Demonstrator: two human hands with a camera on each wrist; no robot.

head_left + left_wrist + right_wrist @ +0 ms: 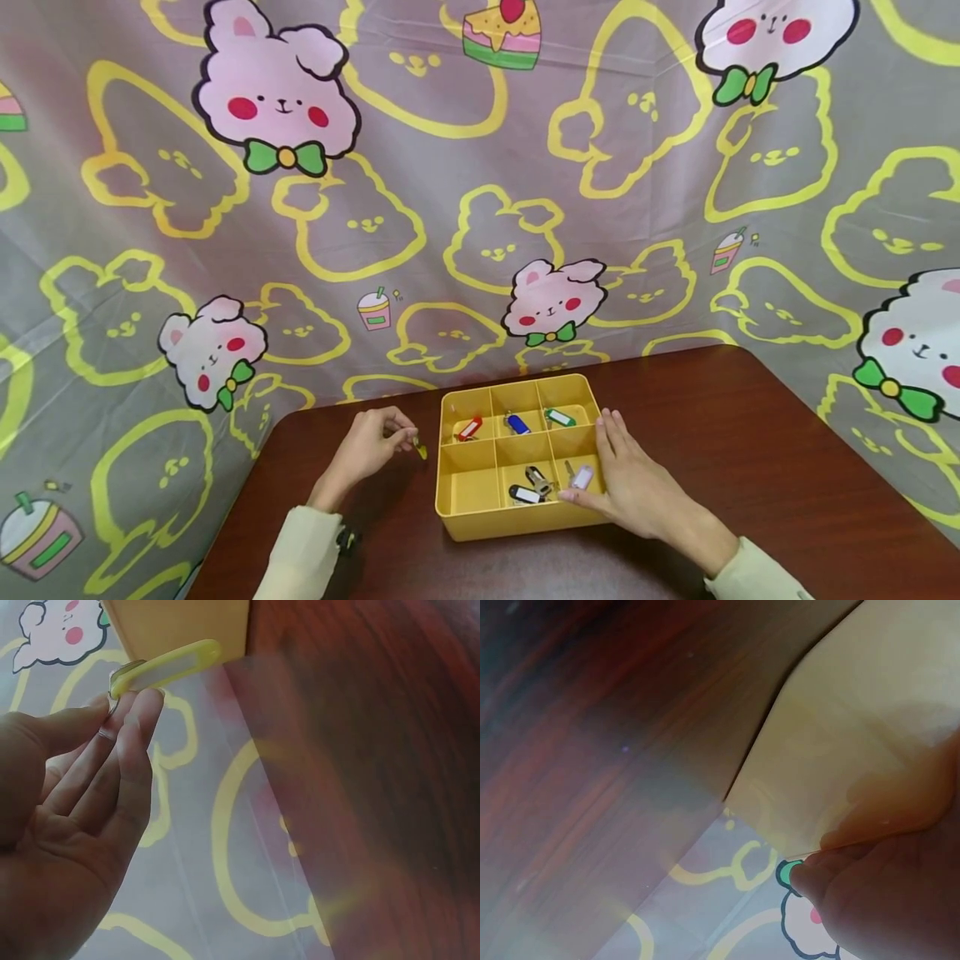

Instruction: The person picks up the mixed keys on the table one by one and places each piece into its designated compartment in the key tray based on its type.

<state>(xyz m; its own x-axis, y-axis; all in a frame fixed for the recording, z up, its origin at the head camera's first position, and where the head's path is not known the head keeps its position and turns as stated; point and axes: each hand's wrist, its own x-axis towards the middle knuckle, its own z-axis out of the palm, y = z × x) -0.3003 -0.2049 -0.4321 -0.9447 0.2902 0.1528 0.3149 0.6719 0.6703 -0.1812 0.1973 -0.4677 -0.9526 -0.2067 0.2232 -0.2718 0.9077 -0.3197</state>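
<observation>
In the head view my left hand (pixel 377 442) is left of a yellow divided box (pixel 517 525), apart from it. Its thumb and fingertips pinch the ring of a yellow key tag (pixel 169 669); something metal shows beside the tag. Against the box's right side lies my right hand (pixel 637 483), fingers straight along the wall and thumb at the front rim. Along the back row are a red key tag (pixel 470 429), a blue key tag (pixel 517 423) and a green key tag (pixel 559 417). A black key tag (pixel 527 495) with keys is front middle, a pale lilac key tag (pixel 581 477) front right.
The box stands on a dark red-brown wooden table (pixel 712 417) with rounded back corners. Behind and beside the table hangs a grey cloth (pixel 450 167) printed with cartoon animals. A dark band (pixel 347 540) is at the left sleeve cuff.
</observation>
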